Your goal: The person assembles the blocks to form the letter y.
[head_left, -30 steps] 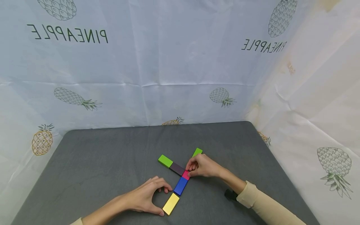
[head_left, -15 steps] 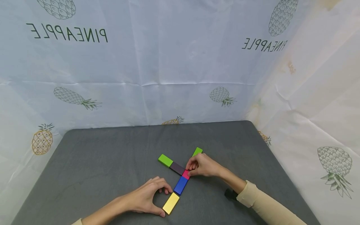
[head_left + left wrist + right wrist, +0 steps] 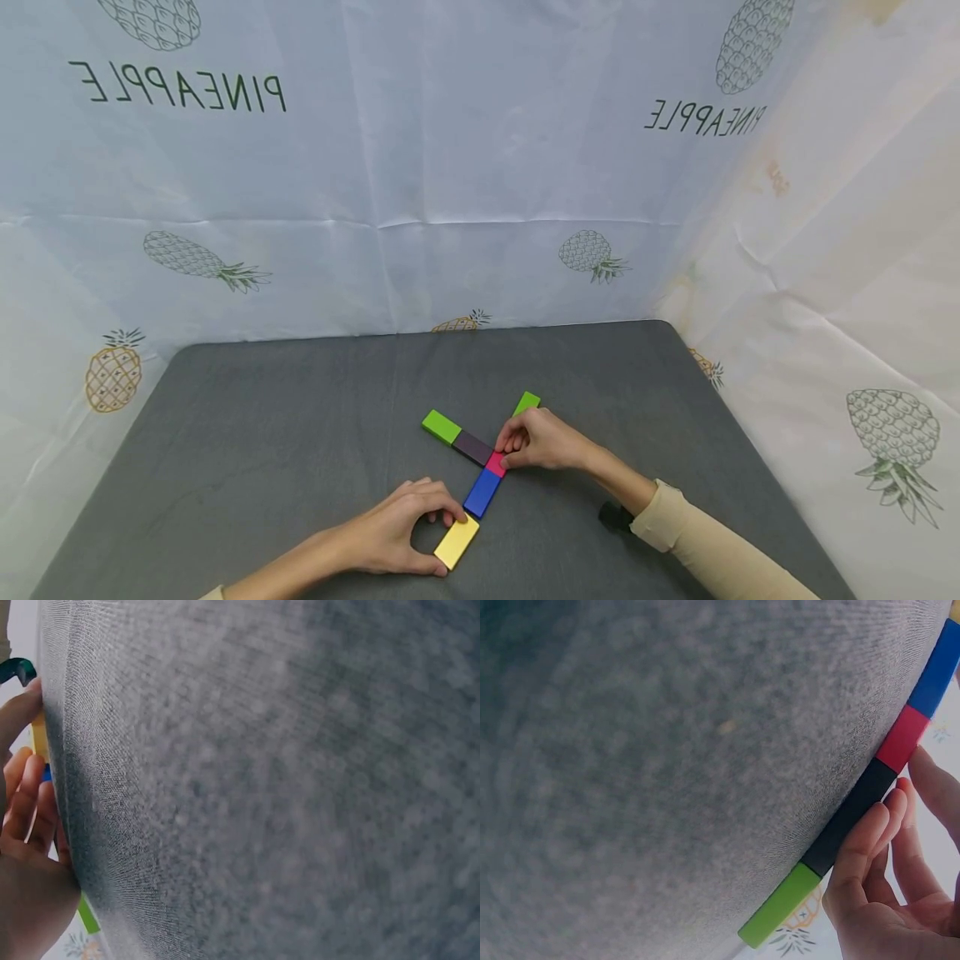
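The right hand [image 3: 546, 440] covers most of the red block [image 3: 495, 464] and the near end of a green block [image 3: 527, 404]. In the left wrist view the tabletop [image 3: 285, 780] fills the picture in a blur, and the yellow block [image 3: 37, 739] shows only as a sliver. The right wrist view cuts the blue block [image 3: 936, 671] at the edge.

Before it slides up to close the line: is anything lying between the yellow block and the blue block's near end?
Nothing visible. The left hand grips the yellow block, and only a narrow strip of bare grey mat separates it from the blue block.
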The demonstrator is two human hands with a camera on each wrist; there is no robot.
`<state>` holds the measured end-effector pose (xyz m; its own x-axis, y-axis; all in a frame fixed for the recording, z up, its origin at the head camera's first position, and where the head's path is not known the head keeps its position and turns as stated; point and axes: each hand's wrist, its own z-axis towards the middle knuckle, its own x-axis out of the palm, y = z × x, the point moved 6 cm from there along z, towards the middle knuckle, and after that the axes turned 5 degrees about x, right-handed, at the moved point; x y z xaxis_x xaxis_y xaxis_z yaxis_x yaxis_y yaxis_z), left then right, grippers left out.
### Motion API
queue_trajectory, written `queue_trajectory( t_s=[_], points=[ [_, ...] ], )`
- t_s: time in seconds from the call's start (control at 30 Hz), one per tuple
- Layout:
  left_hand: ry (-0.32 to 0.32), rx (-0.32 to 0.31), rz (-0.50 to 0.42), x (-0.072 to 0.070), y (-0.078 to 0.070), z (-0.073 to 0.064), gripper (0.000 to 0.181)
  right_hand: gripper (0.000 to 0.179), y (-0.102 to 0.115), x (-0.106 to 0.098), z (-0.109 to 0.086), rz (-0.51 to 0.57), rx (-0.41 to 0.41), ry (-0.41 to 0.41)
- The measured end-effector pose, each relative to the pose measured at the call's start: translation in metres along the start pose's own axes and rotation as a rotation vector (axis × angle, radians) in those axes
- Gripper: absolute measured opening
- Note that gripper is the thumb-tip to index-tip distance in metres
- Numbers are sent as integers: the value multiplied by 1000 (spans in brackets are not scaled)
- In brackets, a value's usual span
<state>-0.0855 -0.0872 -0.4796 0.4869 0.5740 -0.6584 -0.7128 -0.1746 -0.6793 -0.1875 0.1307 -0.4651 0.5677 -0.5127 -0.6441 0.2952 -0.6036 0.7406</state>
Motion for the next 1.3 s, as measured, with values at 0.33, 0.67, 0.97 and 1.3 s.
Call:
queue_trajectory(
  t_s=[0.33, 0.67, 0.97, 1.3],
  points=[
    [-2, -11, 31, 0, -2, 0, 48, 11, 1, 0, 0, -4, 4, -1],
    [-29, 6, 36, 1, -2, 0, 46, 12, 0, 0, 1, 0, 7, 3],
    [-49, -27, 82, 3, -1, 0, 47, 12, 0, 0, 1, 1, 10, 3],
    [-71, -18, 115, 4, -1, 1, 46, 12, -1, 1, 1, 8, 12, 1]
  ],
)
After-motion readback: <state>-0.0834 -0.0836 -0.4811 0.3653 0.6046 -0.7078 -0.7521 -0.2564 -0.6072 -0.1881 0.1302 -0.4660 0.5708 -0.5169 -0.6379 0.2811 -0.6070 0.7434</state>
